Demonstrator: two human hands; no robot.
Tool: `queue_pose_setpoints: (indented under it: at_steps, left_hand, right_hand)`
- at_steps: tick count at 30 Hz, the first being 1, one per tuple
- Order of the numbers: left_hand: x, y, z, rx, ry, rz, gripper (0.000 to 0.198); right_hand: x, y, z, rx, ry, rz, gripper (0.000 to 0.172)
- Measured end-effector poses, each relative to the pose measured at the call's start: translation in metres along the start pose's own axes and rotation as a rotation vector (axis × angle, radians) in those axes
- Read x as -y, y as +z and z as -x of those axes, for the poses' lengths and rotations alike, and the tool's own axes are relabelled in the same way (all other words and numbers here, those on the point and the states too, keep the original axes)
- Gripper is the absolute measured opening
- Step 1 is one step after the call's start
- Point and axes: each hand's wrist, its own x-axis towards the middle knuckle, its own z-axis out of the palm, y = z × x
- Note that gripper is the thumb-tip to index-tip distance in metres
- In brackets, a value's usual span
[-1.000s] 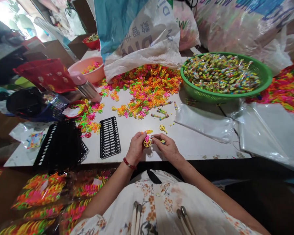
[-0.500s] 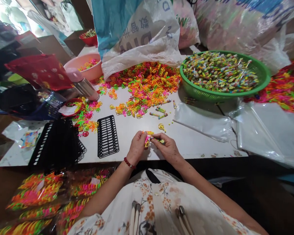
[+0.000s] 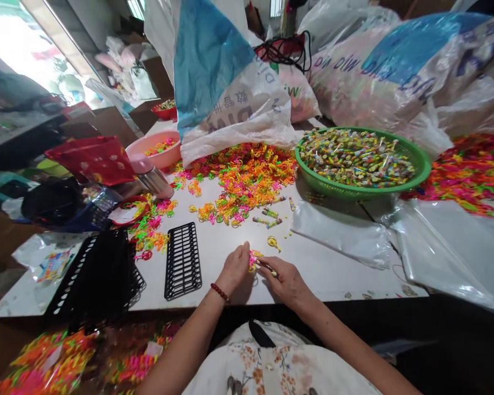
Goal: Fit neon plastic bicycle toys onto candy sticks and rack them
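Note:
Close to the table's front edge, my left hand (image 3: 234, 270) is closed on small pink and yellow plastic toys (image 3: 253, 261), partly hidden by the fingers. My right hand (image 3: 288, 278) pinches a thin candy tube (image 3: 268, 267) in a patterned wrapper, its end against or very near those toys. Just beyond the hands lies a single yellow plastic toy (image 3: 273, 243). Several loose candy tubes (image 3: 267, 220) rest farther back. To the left of my left hand is a black plastic rack (image 3: 183, 260) with rows of slots.
A heap of colourful plastic toys (image 3: 247, 189) spreads below a big white-and-blue sack (image 3: 214, 82). The green basket (image 3: 426, 164) holds many candy tubes. Clear plastic bags (image 3: 341, 236) lie at right; stacked black racks (image 3: 93, 277) and a metal flask (image 3: 156, 181) stand left.
The camera view has tilted up, so everything sits lower in the picture. Both hands remain together at the toys; the yellow piece shows less between them.

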Motion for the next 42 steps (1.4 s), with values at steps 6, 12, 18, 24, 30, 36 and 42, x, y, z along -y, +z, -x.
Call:
queue_pose_setpoints:
  at_steps: [6,12,18,24,30,36,42]
  left_hand:
    - [-0.023,-0.005,-0.057,-0.198,0.268,-0.53,0.017]
    - [-0.022,-0.011,-0.092,-0.285,0.156,-0.165,0.016]
    - [-0.027,-0.044,-0.078,-0.241,-0.079,0.172,0.014]
    - [-0.031,-0.059,-0.042,-0.09,-0.208,0.502,0.007]
    - [-0.026,-0.054,-0.021,0.059,-0.162,0.593,0.022]
    - [-0.026,-0.049,-0.02,-0.15,-0.175,0.482,0.025]
    - [-0.035,-0.05,-0.014,-0.252,-0.182,0.445,0.044]
  right_hand:
    - [-0.01,-0.007,0.0,-0.256,0.012,0.19,0.03]
    - [0.006,-0.016,0.002,-0.024,0.243,-0.014,0.029]
    - [0.012,-0.016,-0.003,-0.043,0.389,-0.235,0.018]
    - [0.018,0.001,-0.034,0.014,0.35,-0.464,0.032]
    - [0.017,0.024,-0.083,0.048,0.498,-0.805,0.046]
    - [0.017,0.037,-0.123,-0.039,0.403,-0.817,0.039]
    - [0.031,0.051,-0.103,0.062,-0.134,-0.083,0.028]
